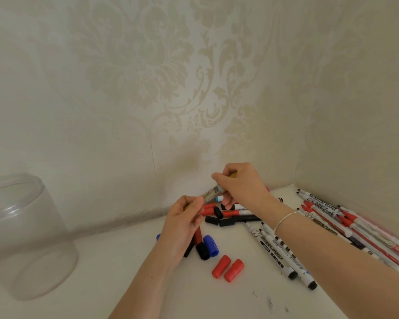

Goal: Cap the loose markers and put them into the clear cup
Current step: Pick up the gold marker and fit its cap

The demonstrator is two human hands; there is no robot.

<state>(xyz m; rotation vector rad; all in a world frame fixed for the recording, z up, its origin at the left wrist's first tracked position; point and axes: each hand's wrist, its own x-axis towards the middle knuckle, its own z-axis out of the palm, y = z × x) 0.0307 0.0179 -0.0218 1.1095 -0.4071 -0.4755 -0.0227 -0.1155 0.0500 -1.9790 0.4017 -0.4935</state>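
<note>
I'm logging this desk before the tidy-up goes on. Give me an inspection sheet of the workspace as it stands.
Surface: white table, small ink specks near front.
Job's things: clear cup at left, no markers seen inside; uncapped markers piled right; loose caps in red, blue, black.
Clutter: nothing seen.
Hands: left hand and right hand both grip one marker above the table.
Cables: nothing seen.
Surroundings: patterned wallpaper, corner.
</note>
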